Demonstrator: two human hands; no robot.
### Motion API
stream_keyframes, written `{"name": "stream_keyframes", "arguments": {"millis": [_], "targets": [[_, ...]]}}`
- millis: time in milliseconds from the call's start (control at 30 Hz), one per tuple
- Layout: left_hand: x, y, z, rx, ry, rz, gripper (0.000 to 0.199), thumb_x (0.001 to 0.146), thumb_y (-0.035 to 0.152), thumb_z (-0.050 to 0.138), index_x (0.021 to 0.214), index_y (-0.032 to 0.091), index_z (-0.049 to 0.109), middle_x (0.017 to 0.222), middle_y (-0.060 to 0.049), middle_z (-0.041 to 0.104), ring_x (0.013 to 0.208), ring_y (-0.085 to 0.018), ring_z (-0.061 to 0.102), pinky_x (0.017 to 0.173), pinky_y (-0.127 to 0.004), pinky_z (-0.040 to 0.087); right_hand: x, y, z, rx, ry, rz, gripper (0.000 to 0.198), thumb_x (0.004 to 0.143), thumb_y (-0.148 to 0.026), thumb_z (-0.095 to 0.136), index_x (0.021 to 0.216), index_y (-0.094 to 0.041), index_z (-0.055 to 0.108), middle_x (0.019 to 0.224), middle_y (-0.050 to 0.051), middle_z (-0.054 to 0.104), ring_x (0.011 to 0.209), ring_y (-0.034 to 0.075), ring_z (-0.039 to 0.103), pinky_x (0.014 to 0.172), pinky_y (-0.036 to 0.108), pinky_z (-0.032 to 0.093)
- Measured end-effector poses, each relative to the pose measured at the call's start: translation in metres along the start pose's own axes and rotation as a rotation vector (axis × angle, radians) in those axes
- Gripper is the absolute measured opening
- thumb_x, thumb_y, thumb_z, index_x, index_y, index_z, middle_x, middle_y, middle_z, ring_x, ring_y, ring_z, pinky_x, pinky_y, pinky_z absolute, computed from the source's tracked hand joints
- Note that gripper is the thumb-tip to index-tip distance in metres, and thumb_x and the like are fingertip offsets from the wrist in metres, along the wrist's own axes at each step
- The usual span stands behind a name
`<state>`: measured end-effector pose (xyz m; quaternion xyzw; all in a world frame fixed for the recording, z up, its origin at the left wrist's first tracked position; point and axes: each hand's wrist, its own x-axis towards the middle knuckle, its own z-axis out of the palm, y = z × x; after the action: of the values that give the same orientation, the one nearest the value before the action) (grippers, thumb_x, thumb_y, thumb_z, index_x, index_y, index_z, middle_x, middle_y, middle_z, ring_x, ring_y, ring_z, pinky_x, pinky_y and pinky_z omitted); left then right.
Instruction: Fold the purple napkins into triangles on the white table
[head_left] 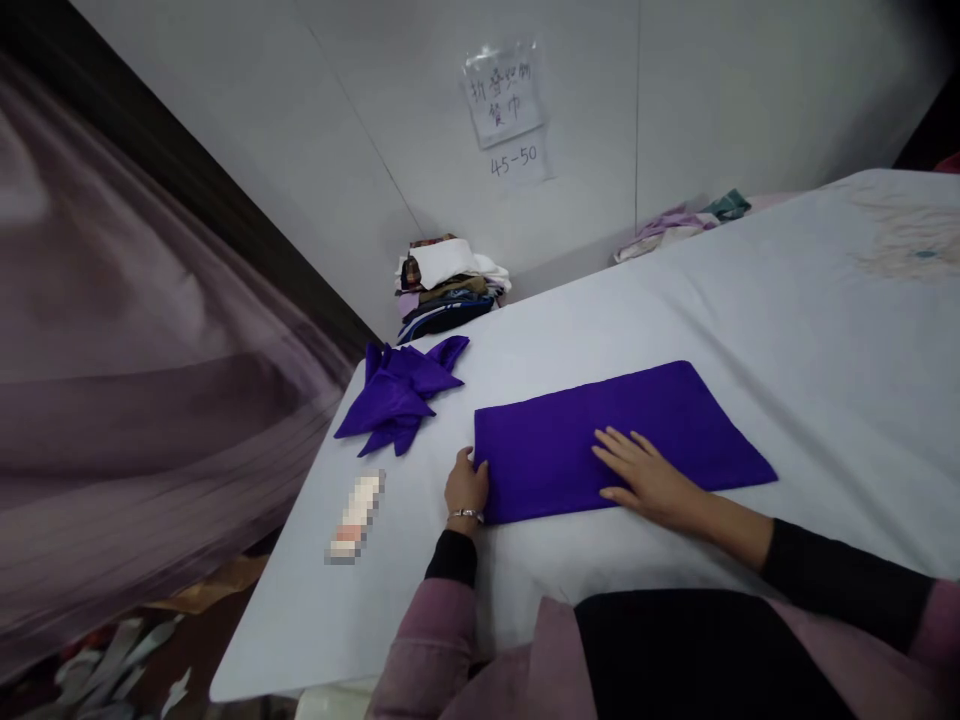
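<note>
While the white table (555,345) spreads across the middle and right of the frame, a pale wall (577,130) rises behind it along the top, and a pinkish curtain (150,380) hangs down the left side. Your purple cloth (555,445) lies flat on the table, a smooth four-sided piece just right of and below the middle of the frame. Left of it, and apart from it, a purple bundle (397,390) of the same colour sits on the table with several pointed corners sticking out. Above the bundle stands a stack of clothes (450,290) against the wall, and more loose clothes (667,230) lie beyond the table's far edge, right of upper centre. Your right hand (637,480) rests palm down on the cloth, fingers slightly apart and gripping nothing. Your left hand (466,485) is curled at the cloth's left edge, near its lower left corner; you cannot tell whether the fingers pinch it. A handwritten sheet (502,95) is up on the wall at top centre, a blurred-out strip (355,520) lies at lower left on the table, and a bracelet (465,515) circles your left wrist.
</note>
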<state>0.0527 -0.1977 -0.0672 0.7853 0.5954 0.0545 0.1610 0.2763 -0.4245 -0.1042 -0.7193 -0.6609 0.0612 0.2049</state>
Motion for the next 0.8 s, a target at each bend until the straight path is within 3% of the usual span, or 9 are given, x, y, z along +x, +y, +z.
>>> {"name": "stream_keyframes", "arguments": {"millis": [100, 333, 433, 533, 667, 733, 800], "targets": [[-0.002, -0.004, 0.002, 0.006, 0.010, -0.006, 0.037, 0.088, 0.027, 0.052, 0.125, 0.021, 0.051, 0.102, -0.007, 0.070, 0.094, -0.023, 0.065, 0.072, -0.029, 0.046, -0.003, -0.004, 0.013, -0.012, -0.043, -0.030, 0.067, 0.090, -0.062, 0.034, 0.145, -0.023, 0.035, 0.151, 0.011, 0.031, 0.140, 0.029, 0.023, 0.111, 0.055, 0.018], [-0.003, -0.018, 0.003, -0.003, 0.057, -0.011, 0.038, 0.089, 0.027, 0.050, 0.126, 0.021, 0.051, 0.103, -0.007, 0.069, 0.093, -0.022, 0.064, 0.074, -0.030, 0.047, -0.050, 0.075, -0.004, -0.200, 0.003, 0.117, 0.070, 0.087, -0.066, 0.032, 0.146, -0.027, 0.033, 0.152, 0.009, 0.030, 0.139, 0.030, 0.023, 0.110, 0.057, 0.016], [-0.011, -0.013, 0.000, 0.059, 0.123, 0.050, 0.044, 0.089, 0.031, 0.051, 0.129, 0.016, 0.048, 0.114, -0.011, 0.064, 0.104, -0.024, 0.060, 0.084, -0.033, 0.047, -0.063, 0.084, -0.015, -0.228, 0.058, 0.200, 0.076, 0.086, -0.069, 0.030, 0.145, -0.022, 0.035, 0.151, 0.013, 0.030, 0.139, 0.032, 0.023, 0.111, 0.057, 0.015], [-0.033, 0.008, 0.008, 0.128, 0.173, 0.288, 0.046, 0.090, 0.036, 0.048, 0.131, 0.014, 0.049, 0.131, -0.014, 0.055, 0.123, -0.026, 0.048, 0.101, -0.038, 0.038, -0.051, 0.050, -0.018, -0.170, 0.064, 0.214, 0.073, 0.086, -0.067, 0.032, 0.145, -0.025, 0.034, 0.152, 0.011, 0.028, 0.140, 0.031, 0.019, 0.112, 0.056, 0.011], [-0.068, 0.047, 0.034, 0.164, 0.008, 0.612, 0.047, 0.093, 0.033, 0.040, 0.138, 0.020, 0.043, 0.148, -0.010, 0.039, 0.139, -0.025, 0.028, 0.114, -0.046, 0.021, 0.000, -0.023, -0.006, -0.020, -0.007, 0.087, 0.072, 0.088, -0.065, 0.035, 0.146, -0.022, 0.033, 0.153, 0.012, 0.025, 0.141, 0.030, 0.016, 0.113, 0.055, 0.011], [-0.077, 0.058, 0.047, 0.178, -0.064, 0.661, 0.050, 0.093, 0.032, 0.039, 0.141, 0.020, 0.039, 0.152, -0.010, 0.032, 0.142, -0.026, 0.021, 0.115, -0.050, 0.017, 0.022, -0.046, 0.003, 0.023, -0.054, 0.034, 0.075, 0.089, -0.063, 0.034, 0.146, -0.015, 0.032, 0.153, 0.015, 0.024, 0.142, 0.030, 0.014, 0.113, 0.054, 0.011], [-0.078, 0.062, 0.054, 0.177, -0.113, 0.655, 0.051, 0.093, 0.033, 0.039, 0.142, 0.018, 0.037, 0.153, -0.011, 0.028, 0.143, -0.027, 0.018, 0.115, -0.052, 0.015, 0.030, -0.051, 0.011, 0.046, -0.085, 0.009, 0.076, 0.089, -0.063, 0.035, 0.145, -0.012, 0.033, 0.152, 0.018, 0.025, 0.141, 0.030, 0.015, 0.113, 0.053, 0.011]]}}
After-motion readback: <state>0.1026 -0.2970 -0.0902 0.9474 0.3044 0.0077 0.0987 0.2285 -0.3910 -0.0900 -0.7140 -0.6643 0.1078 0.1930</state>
